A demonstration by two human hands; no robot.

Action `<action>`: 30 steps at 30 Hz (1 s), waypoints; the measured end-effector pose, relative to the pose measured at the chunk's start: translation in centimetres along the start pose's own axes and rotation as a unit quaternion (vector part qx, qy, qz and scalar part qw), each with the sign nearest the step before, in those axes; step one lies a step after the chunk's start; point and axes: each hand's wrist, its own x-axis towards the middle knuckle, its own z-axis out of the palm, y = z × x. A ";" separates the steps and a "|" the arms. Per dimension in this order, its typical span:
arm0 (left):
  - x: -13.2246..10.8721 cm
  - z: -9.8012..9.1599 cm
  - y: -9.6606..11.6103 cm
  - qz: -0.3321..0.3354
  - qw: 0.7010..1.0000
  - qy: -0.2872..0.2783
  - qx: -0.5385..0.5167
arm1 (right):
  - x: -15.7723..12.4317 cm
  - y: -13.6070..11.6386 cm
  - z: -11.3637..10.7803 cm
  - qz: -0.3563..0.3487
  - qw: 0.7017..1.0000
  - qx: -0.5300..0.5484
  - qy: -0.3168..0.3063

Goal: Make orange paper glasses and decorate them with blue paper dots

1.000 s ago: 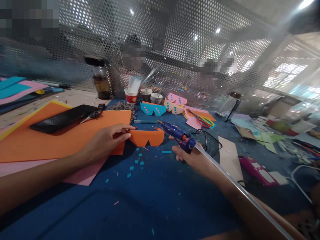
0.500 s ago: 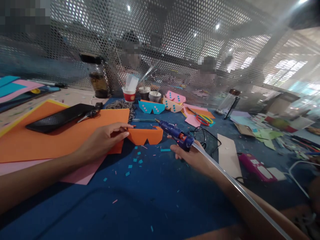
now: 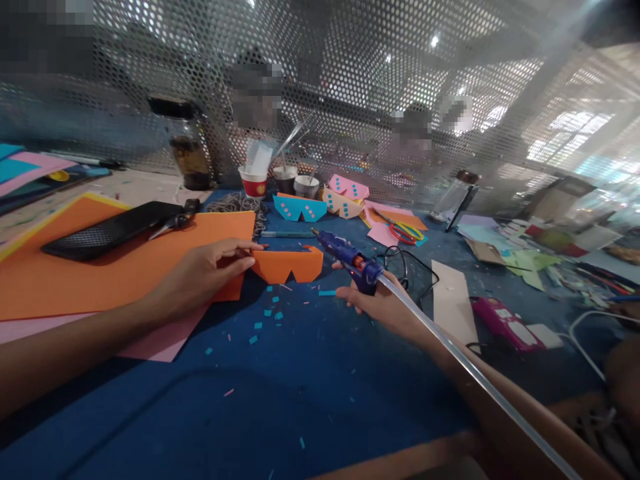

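Note:
My left hand (image 3: 203,270) rests on the blue table and pinches the left end of an orange paper cut-out (image 3: 287,264) shaped like a mask. My right hand (image 3: 383,307) is closed round a blue hot glue gun (image 3: 350,259) with a long clear glue stick (image 3: 465,373) trailing from its back. The gun's nozzle points left, close above the right end of the orange cut-out. Small teal paper bits (image 3: 265,317) lie scattered in front of the cut-out.
A large orange sheet (image 3: 100,267) with a black phone (image 3: 105,230) and scissors (image 3: 175,220) lies left. Finished paper masks (image 3: 300,208), cups (image 3: 253,181), a jar (image 3: 187,150) and red-handled scissors (image 3: 405,232) stand near the perforated metal screen (image 3: 350,80). Paper scraps (image 3: 530,267) and a pink object (image 3: 505,323) lie right.
The view has drifted slightly; my right hand with the glue gun has moved a little left, bringing the nozzle nearer the orange cut-out. My left hand keeps its hold.

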 end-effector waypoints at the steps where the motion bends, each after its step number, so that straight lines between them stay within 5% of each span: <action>1: 0.0 0.0 0.0 0.000 1.000 0.000 0.000 | 0.0 0.0 0.0 -0.002 1.000 -0.009 -0.003; 21: 0.1 0.0 -0.3 0.010 1.000 -0.006 -0.001 | 0.1 -0.2 -0.2 0.024 1.000 -0.006 -0.010; 30: 0.5 0.2 -0.7 0.014 1.000 -0.002 0.007 | 0.6 -0.9 -0.6 -0.002 0.995 0.100 -0.018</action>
